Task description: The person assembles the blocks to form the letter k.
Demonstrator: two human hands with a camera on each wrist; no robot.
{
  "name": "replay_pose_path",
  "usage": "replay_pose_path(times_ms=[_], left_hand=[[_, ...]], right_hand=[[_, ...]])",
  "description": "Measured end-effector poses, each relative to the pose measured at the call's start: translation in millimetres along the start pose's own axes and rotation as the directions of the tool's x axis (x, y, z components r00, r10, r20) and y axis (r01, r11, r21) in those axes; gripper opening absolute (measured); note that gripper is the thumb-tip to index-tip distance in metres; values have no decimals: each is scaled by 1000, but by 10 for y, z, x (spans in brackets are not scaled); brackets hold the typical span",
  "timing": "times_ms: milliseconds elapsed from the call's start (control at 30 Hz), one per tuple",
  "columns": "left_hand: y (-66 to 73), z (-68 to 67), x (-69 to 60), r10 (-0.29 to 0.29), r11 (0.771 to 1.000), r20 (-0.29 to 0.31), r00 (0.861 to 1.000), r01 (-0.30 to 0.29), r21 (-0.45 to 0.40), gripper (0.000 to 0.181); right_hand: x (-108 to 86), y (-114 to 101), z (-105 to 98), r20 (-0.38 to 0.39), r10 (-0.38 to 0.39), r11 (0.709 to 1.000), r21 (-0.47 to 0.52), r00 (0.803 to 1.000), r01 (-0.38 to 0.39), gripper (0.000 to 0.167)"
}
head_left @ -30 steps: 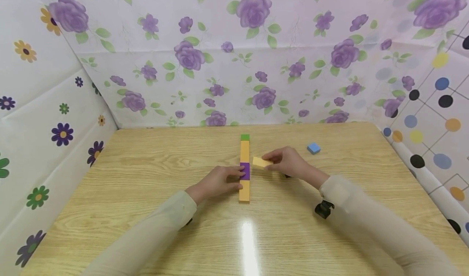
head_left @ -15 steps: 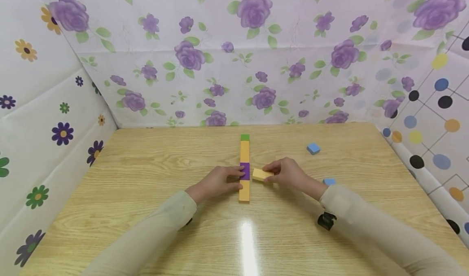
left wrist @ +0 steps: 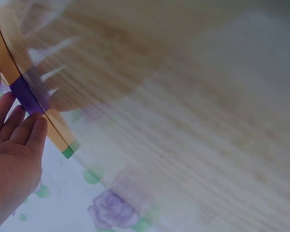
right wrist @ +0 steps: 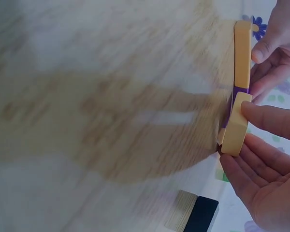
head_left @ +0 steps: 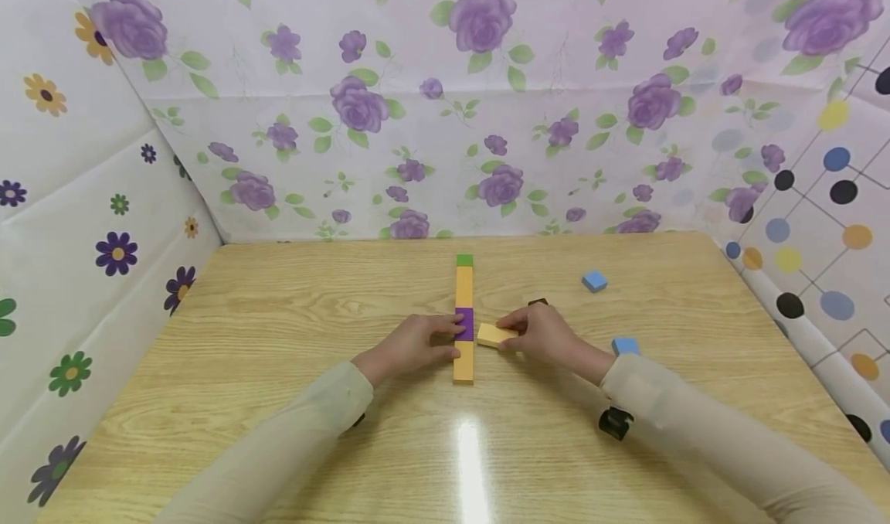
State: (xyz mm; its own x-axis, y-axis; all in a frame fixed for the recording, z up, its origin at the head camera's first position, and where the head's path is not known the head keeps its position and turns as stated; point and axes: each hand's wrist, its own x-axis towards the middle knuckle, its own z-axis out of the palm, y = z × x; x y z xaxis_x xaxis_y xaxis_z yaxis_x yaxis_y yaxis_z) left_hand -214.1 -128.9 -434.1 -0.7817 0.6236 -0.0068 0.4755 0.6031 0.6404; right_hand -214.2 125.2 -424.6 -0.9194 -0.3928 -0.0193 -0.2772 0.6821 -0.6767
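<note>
A cloth printed with purple roses hangs along the 12 o'clock side, and the wood-grained table spreads out in front of you. Your left sleeve comes in between 7 and 8 o'clock, your right sleeve from 4. Your left hand lies where it lay a second ago, fingers apart, tips touching the 9 o'clock side of the row of blocks. Your right hand pinches the pale yellow block between thumb and fingers; since a second ago both have come toward 6, and in the last half second edged slightly toward 9. That block now sits just beside the row, at 3 o'clock from the purple block, which lies between the upper orange block and the lower orange block; whether it rests on the wood, you cannot tell. From the pale yellow block, the far blue block lies well apart at 2 o'clock. The near blue block, at 3, borders your right sleeve, out of sight a second ago. The green block caps the row at 12. Smallest, a dark block's corner peeks past your right hand, hidden half a second ago.
</note>
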Motion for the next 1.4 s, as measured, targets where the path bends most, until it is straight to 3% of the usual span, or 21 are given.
replay_pose_path(times_ms=[433, 667, 1400], left_hand=[[-30, 15, 19, -8, 1000, 4, 1000, 8, 1, 44], [-35, 19, 20, -1, 1000, 4, 1000, 1, 1, 44], [-12, 13, 8, -16, 1000, 1, 1000, 16, -5, 44]], right_hand=[[-8, -28, 67, -32, -37, 996, -82, 999, 35, 31], [-31, -12, 86, -47, -110, 989, -108, 993, 105, 30], [-60, -45, 79, -35, -127, 988, -90, 991, 123, 29]])
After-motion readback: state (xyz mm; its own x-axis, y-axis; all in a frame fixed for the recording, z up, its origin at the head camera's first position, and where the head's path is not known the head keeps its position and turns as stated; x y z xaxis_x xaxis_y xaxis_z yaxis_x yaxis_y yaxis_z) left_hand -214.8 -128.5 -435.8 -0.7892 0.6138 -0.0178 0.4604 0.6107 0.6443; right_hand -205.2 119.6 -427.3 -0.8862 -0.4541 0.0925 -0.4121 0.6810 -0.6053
